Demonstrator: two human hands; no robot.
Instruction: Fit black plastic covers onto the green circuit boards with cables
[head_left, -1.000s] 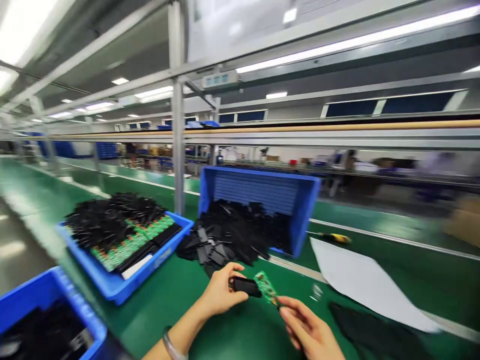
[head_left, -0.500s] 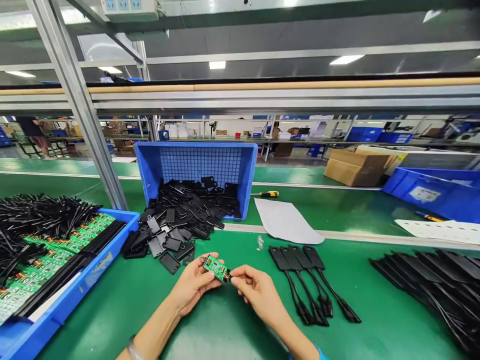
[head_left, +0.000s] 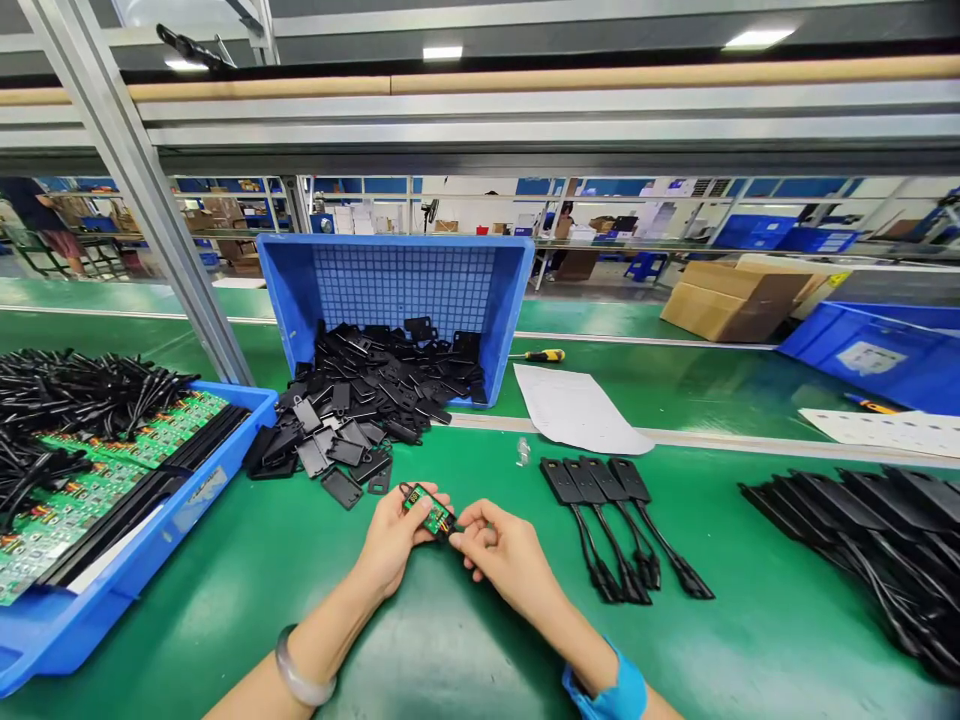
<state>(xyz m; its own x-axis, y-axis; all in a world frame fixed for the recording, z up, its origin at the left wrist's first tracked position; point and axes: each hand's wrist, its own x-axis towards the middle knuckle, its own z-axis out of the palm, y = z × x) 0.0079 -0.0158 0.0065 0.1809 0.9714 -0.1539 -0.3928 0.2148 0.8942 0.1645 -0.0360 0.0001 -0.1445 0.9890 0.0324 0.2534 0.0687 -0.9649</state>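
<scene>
My left hand (head_left: 391, 540) holds a small green circuit board (head_left: 435, 517), which sits in a black plastic case half with a loop at its far end. The thumb rests on the board's face. At the board's near right end, thin coloured wires run toward a black cable. There my right hand (head_left: 501, 548) is closed in a pinch, its thumb and index finger at the cable end; most of the cable is hidden by the hand. Left of and beyond my hands lie loose black case halves (head_left: 342, 488). To the right, several finished-looking black cased units with cables (head_left: 592, 485) lie in a row.
A tipped blue crate (head_left: 517, 300) spills black case parts. A blue tray (head_left: 225, 470) at left holds boards with cables. Beyond are a white sheet (head_left: 577, 410), a screwdriver (head_left: 545, 356) and a small clear bag (head_left: 523, 452). More cased units (head_left: 855, 520) pile up at right.
The camera has tilted down, so the scene sits higher in view. My hands keep hold of the board and cable end, with the right fingers slightly shifted at the cable.
</scene>
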